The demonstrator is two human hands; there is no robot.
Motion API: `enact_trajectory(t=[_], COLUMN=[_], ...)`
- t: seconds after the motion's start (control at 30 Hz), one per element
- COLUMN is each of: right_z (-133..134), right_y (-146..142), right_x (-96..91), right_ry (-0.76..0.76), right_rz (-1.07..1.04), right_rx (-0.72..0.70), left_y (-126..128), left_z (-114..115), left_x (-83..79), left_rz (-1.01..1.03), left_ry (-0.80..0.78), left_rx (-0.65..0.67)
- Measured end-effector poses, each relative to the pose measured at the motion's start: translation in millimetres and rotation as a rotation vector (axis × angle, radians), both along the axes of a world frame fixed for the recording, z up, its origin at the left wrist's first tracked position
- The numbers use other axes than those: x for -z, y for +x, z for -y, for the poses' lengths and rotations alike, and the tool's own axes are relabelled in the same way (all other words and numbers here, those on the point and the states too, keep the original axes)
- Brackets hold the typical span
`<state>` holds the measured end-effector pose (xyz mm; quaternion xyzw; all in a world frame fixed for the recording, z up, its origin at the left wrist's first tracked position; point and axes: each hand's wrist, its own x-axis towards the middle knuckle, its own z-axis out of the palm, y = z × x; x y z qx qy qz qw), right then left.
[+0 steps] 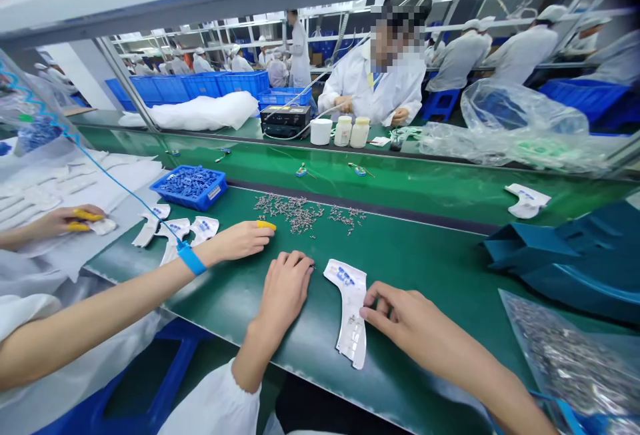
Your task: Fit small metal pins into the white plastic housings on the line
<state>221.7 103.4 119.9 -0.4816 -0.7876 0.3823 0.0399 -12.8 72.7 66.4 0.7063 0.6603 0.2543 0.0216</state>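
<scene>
A curved white plastic shell, shaped like a handle half with small blue pieces in its wider end, lies on the green bench. My right hand pinches its right edge between thumb and fingers. To the shell's left, my left hand rests low over the bench with fingers curled together. A tiny dark bit shows at its fingertips, too small to name. Beyond that hand, small metal screws lie scattered in a loose pile.
A co-worker's arm with a blue wrist strap reaches in from the left beside more white shells. Behind stands a blue tray of blue pieces. At right are a teal bin and a clear bag of screws. A green conveyor runs across.
</scene>
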Motion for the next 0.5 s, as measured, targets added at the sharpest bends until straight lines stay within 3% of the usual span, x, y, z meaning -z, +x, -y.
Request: enact_trajectory(t=[0.1,0.23,0.4,0.5], right_z=[1.9,3.9,8.4,11.4], right_y=[0.2,-7.2,-23.4,-27.2], right_x=[-1.0,1.5,14.1,16.1], right_ry=[-0.011,-0.05,-0.341,-0.456], right_rz=[-0.035,-0.218,-0.667,-0.804], right_rx=[0.018,0.073,0.172,0.23], left_y=[2.0,18.8,55.2,66.7], left_z=[-1.2,14.3,39.3,46.5], left_x=[-3.4,-14.7,-21.0,-20.3], left_rz=[0.032,0.17,0.688,0.714], left_ry=[0.0,0.013,0.124,0.21], left_rx=[0.014,0.039,0.044,0.04])
